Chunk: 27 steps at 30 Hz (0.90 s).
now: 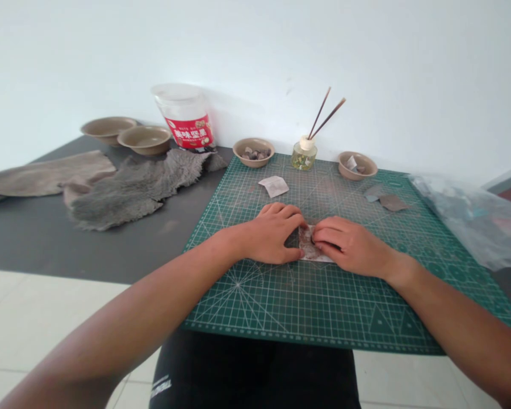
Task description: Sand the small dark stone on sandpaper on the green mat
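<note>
On the green cutting mat point(255, 295) lies a small flat piece with pale edges and a brown, mottled top point(307, 245); whether it is paper or leather I cannot make out. My left hand point(276, 234) is open, its fingers spread, with thumb and index fingertip touching the left corners of the piece. From the right, my right hand point(344, 241) covers part of the piece. Its fingers are bent and pressed together on the brown surface, and what they pinch, if anything, is hidden. Behind my left hand is a folded whitish paper piece point(274, 186).
Two bowls of scraps point(254, 162) point(357, 174) flank a reed diffuser point(304, 156) at the back. Grey fur pelts point(140, 190), two more bowls point(145, 149) and a plastic jar point(187, 122) stand left. Grey-brown scraps point(394, 203) and a plastic bag point(477, 218) lie right.
</note>
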### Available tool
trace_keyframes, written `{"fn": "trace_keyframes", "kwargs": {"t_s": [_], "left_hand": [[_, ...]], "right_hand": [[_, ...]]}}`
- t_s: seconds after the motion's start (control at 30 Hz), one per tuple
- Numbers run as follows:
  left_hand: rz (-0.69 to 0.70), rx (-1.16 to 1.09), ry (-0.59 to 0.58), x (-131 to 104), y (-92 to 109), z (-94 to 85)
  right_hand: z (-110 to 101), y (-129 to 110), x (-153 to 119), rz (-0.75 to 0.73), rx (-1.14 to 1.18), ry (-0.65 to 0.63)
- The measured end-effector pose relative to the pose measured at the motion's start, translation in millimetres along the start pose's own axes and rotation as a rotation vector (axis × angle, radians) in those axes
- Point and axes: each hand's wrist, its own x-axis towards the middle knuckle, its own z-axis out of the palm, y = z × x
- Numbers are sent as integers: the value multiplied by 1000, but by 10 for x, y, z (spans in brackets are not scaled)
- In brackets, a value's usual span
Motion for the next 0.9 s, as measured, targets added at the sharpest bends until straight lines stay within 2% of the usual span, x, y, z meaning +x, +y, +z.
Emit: {"fn": "trace_keyframes", "kwargs": {"t_s": [0.23,0.4,0.57,0.77,0.9], "left_hand": [[-12,-14,-53,6,-24,-7],[1,-28,-62,-7,-43,17],[-9,-31,-57,-7,-39,13],[-10,-31,-69,-1,-34,9],[-21,-32,-62,3,-42,21]], "right_hand": [[-36,35,34,79,-59,4],[-58,-25,42,-25,29,-79],[-26,19,54,96,-41,7],[-54,13,52,28,95,-51],[-95,8,64,130,64,-7]]}}
